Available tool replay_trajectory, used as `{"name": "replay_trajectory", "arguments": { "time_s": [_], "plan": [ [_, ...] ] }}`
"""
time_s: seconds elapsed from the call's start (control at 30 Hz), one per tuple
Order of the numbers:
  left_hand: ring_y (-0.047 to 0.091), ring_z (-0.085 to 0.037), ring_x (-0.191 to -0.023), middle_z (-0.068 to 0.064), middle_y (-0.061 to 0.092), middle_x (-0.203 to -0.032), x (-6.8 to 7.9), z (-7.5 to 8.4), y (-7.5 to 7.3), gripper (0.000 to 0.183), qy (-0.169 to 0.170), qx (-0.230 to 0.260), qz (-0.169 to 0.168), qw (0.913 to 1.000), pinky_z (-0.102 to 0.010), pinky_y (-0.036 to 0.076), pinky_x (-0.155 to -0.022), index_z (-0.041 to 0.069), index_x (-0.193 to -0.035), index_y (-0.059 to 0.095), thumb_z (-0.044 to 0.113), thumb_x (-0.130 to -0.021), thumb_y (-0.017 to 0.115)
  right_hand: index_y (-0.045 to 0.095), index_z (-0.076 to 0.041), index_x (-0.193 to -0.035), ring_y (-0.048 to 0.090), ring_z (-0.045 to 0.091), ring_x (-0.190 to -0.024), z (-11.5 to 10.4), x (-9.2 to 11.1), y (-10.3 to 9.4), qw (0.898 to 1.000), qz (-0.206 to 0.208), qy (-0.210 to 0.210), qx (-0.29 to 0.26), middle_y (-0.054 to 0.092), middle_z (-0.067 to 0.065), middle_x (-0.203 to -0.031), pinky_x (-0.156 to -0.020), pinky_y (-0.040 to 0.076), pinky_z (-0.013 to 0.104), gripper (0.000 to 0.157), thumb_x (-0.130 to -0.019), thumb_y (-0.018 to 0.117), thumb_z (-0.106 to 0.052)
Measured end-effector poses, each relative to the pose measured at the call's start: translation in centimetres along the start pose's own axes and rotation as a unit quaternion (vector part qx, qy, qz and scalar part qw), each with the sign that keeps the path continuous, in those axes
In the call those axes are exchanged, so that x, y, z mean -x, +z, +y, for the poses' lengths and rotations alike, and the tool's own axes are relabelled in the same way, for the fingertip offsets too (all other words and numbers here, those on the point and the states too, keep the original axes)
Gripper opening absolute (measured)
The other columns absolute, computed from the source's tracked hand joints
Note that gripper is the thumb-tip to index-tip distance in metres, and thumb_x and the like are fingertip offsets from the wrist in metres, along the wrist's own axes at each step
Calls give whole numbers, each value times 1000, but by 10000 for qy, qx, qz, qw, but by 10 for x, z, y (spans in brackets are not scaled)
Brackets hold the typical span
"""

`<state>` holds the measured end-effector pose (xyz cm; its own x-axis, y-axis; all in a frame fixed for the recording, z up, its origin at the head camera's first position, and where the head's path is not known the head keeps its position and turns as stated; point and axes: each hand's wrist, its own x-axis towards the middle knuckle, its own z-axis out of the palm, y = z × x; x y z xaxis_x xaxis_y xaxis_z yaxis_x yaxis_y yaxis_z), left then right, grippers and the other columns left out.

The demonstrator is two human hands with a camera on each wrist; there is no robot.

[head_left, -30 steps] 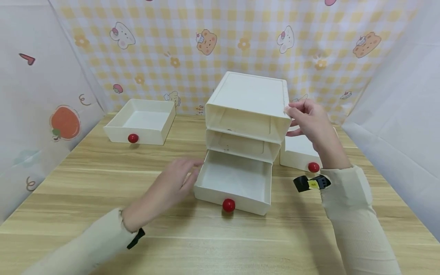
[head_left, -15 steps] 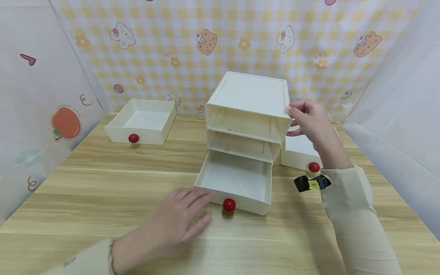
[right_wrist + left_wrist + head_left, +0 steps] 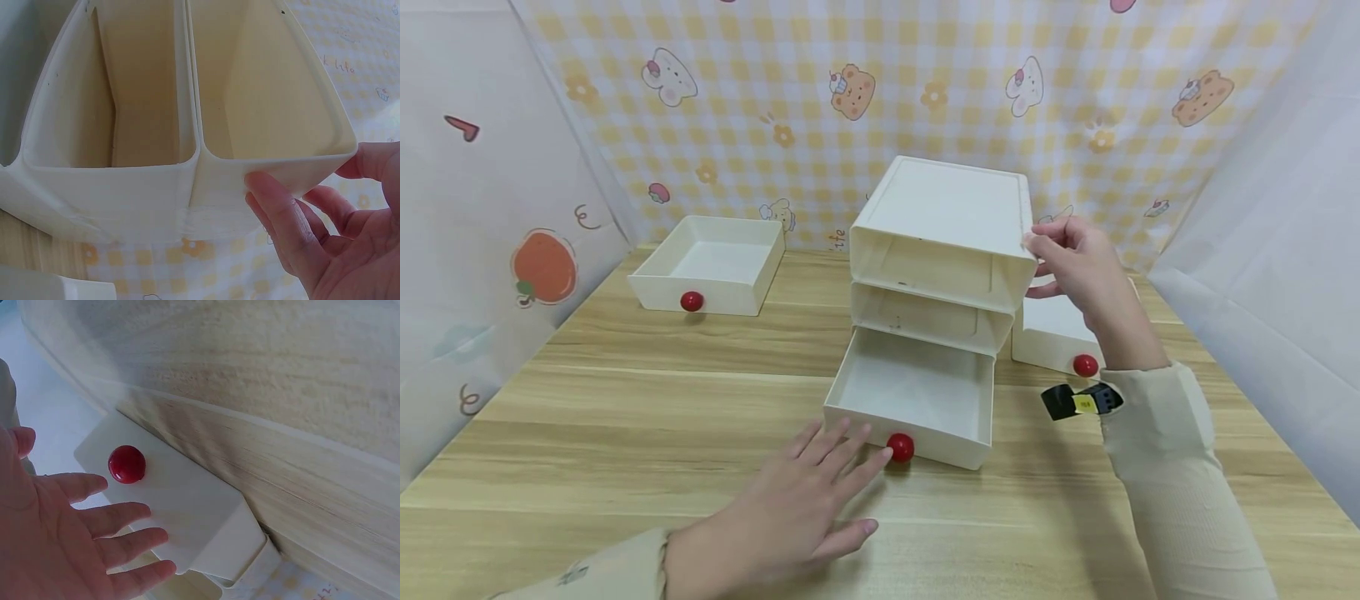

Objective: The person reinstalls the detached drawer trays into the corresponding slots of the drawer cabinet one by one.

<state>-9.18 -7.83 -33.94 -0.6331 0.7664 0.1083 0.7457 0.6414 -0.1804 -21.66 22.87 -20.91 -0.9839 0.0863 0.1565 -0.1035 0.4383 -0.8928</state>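
while the right hand [image 3: 1078, 260] grips the upper front corner of the white cabinet [image 3: 951, 204], the left hand [image 3: 793, 498] spreads its fingers before the pulled-out bottom drawer [image 3: 917, 392], by its red knob [image 3: 901, 447]; whether it touches, i cannot tell. the drawer's bare floor shows; two open slots [image 3: 934, 268] sit above. on the counter [image 3: 647, 425], left drawer [image 3: 722, 296] stands apart; right drawer [image 3: 1051, 345] is partly hidden behind the right hand.

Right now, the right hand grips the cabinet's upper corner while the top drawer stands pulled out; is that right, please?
Not quite: the head view shows the bottom drawer, not the top, pulled out; the right hand does grip the upper corner of the cabinet.
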Motion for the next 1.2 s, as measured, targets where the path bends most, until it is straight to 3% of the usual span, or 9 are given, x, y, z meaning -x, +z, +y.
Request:
{"name": "replay_trajectory", "arguments": {
  "time_s": [0.67, 1.03, 1.2],
  "plan": [
    [29, -37, -137, -13, 31, -150, -16, -5, 15, 62, 18, -149, 324, 9994, -54, 32, -109, 20, -143, 35, 56, -93, 34, 50, -8, -105, 61, 11, -74, 1, -1, -1, 10000, 5, -26, 26, 50, -3, -101, -61, 59, 27, 24, -93, 51, -29],
    [35, -40, -133, -15, 37, -146, -36, -18, 23, 62, 12, -352, 680, 9971, -56, 36, -105, 18, -140, 41, 56, -91, 40, 50, -7, -106, 61, 11, -74, 1, -1, -1, 10000, 14, -31, 67, 49, -2, -103, -61, 59, 29, 25, -94, 50, -29],
    [33, -39, -134, -14, 35, -147, -45, -23, 24, 61, -82, -310, 565, 9979, -56, 35, -106, 19, -141, 40, 55, -92, 39, 50, -7, -105, 61, 10, -72, 1, -1, 0, 10000, 13, -10, -20, 50, -2, -102, -61, 59, 29, 23, -93, 51, -27]
  ]
}}
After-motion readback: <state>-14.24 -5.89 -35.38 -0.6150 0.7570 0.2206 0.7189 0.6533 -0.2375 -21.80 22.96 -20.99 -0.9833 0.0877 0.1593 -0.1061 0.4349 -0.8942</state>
